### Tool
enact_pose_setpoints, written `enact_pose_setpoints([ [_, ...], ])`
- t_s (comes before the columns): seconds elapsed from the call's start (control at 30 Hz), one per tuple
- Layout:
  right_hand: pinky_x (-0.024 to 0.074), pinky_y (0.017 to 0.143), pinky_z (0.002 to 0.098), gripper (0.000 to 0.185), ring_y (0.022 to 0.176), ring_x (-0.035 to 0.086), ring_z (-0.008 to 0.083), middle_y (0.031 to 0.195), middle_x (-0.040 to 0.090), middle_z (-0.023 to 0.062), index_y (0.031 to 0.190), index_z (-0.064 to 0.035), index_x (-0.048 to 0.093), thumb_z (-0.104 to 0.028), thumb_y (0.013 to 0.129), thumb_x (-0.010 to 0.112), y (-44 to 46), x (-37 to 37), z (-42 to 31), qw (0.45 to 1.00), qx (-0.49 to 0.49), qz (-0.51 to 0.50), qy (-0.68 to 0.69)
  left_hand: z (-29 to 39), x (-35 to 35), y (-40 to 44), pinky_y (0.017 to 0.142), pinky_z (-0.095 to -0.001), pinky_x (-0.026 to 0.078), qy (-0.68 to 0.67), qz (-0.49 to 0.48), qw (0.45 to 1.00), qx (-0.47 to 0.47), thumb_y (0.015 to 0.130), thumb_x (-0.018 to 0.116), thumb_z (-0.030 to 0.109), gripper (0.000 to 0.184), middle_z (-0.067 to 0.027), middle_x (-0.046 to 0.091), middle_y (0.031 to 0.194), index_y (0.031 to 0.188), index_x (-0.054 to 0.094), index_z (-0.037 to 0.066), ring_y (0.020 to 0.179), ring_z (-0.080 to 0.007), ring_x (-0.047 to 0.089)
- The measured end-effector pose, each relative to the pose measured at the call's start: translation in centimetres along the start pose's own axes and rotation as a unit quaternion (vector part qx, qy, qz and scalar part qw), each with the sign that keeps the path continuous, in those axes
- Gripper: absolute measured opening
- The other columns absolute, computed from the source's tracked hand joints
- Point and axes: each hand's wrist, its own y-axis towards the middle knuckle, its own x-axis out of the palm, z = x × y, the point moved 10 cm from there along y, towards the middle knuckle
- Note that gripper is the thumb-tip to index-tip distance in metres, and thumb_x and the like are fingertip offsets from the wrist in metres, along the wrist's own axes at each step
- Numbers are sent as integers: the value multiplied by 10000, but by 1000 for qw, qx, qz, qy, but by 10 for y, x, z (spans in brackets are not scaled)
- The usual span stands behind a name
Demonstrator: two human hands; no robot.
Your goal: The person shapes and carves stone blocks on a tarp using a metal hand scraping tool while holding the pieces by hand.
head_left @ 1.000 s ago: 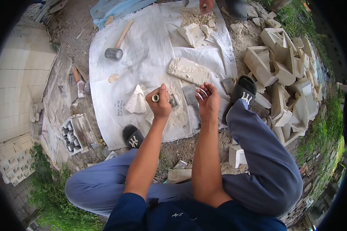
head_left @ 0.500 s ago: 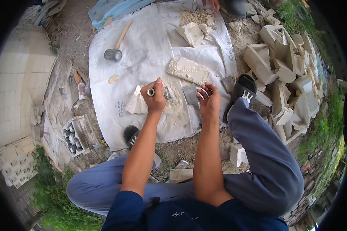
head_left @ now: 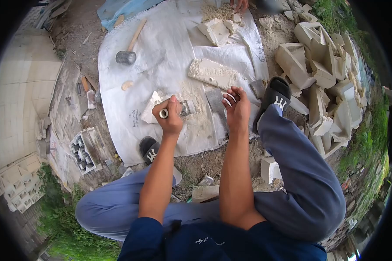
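Remotely, I note handwriting (head_left: 135, 118), illegible, on the white sheet (head_left: 167, 41); left sandal (head_left: 147, 145) marked "NY"; left hand (head_left: 170, 117) gripping a bladed tool (head_left: 187, 107) over that sheet; dark shirt (head_left: 231, 239) reading "Edge"; right hand (head_left: 238, 115) open, fingers curled; right sandal (head_left: 278, 92), also "NY".

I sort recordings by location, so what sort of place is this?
Probably an outdoor work yard: a white sheet lies on bare ground, a mallet rests on it, and broken pale blocks are piled nearby.

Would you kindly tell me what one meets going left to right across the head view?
Tray of dark pieces, mallet, left hand gripping a round-ended tool, right hand, heap of broken pale pieces.
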Motion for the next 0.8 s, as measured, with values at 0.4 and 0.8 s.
enact_pose_setpoints([
  [0.4,494,742,359,279,825,641,210,925,654,61,1045,-57,619,-313,1043,509,-2,13,1,1000,7,-15,6,-22,-25,-9,462,-322,261,-33,77,996,-27,984,569,109,480,5,351,515,563,341,72,455,-108,309],
  [0.8,496,740,362,283,821,641,211,914,654,60,1049,-50,621,-311,1043,511,-9,19,5,1000,13,-16,0,-33,-50,-21,434,-334,288,-3,115,993,-22,970,577,130,472,-29,370,506,565,340,78,420,-150,352],
])
